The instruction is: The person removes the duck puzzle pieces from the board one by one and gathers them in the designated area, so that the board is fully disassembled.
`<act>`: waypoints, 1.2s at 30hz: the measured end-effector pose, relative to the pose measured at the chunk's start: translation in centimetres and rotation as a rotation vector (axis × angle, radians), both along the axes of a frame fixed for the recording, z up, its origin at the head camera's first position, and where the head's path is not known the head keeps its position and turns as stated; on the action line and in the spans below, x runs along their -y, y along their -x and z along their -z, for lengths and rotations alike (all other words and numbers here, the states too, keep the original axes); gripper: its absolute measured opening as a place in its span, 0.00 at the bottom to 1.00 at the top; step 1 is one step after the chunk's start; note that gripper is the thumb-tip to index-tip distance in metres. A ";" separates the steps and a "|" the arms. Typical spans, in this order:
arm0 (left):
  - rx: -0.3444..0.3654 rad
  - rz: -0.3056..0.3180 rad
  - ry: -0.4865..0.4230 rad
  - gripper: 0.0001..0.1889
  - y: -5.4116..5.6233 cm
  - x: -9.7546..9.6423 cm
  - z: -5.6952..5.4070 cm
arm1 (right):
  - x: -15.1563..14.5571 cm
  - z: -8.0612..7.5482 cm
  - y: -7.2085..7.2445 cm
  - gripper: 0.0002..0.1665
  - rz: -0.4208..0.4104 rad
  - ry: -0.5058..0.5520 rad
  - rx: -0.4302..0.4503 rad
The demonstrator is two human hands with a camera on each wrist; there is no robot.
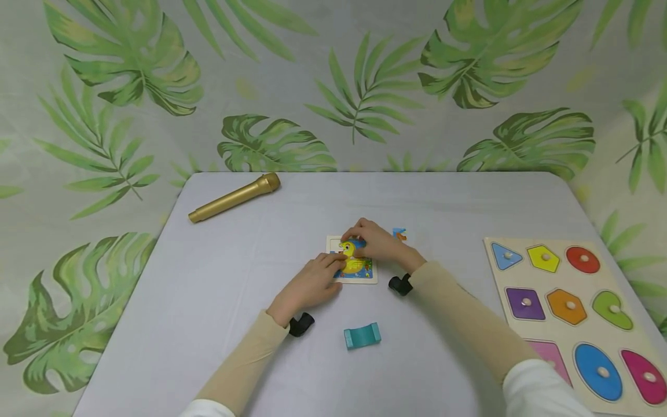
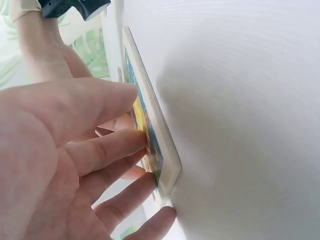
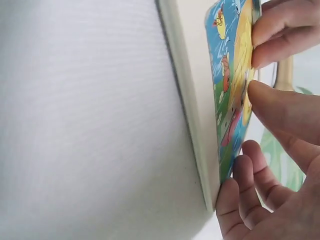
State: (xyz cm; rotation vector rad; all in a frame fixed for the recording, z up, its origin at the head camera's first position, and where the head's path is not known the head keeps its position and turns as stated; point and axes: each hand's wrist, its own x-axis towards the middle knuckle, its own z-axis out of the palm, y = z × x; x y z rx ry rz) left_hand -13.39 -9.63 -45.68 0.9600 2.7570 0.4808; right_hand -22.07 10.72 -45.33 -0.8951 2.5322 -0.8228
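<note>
A small square duck puzzle (image 1: 356, 263) lies flat near the table's middle: a pale wooden frame around a yellow duck on blue. A loose blue-and-orange piece (image 1: 399, 234), probably from it, sits just beyond.
</note>
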 end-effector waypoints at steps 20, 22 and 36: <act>-0.078 0.001 0.092 0.23 -0.2 -0.9 -0.6 | 1.4 -0.2 -0.2 0.21 0.040 -0.032 0.015; -0.072 0.002 0.089 0.22 -0.2 -0.9 -0.6 | 1.3 -0.1 -0.2 0.22 0.043 -0.018 0.014; -0.085 0.014 0.081 0.22 -0.2 -0.8 -0.6 | 0.6 1.1 0.0 0.13 0.136 0.174 0.037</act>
